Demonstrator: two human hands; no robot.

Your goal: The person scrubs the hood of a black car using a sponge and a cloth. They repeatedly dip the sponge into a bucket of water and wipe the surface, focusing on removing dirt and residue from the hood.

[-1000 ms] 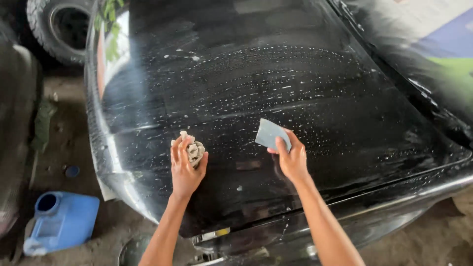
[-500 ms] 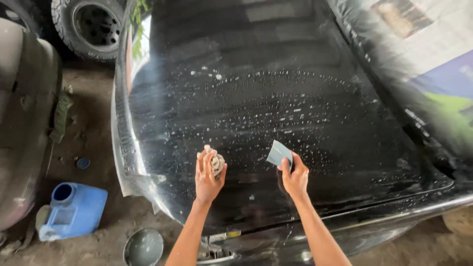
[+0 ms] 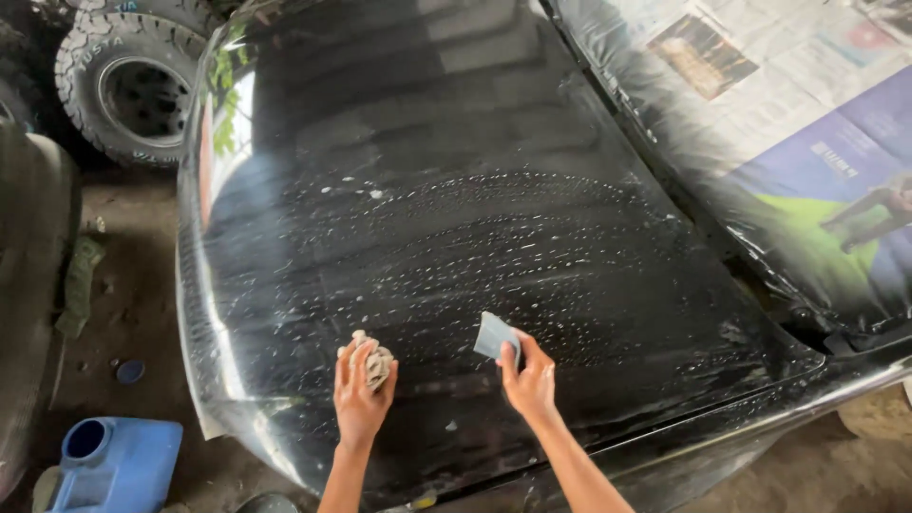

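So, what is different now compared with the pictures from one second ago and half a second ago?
Mostly the view moved: the black hood, the tyre and the blue jug all sit further right in the picture. Both hands stay flat on the wet hood, close together. The left hand keeps the crumpled rag, the right hand keeps the small blue-grey sheet. Nothing was taken up or let go.

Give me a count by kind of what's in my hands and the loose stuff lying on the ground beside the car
Crumpled rag, under the left hand on the wet black hood: 1
Pale blue sanding pad, in the right hand: 1
Blue jug, open top: 1
Small blue cap: 1
Tyre: 1
Total: 5
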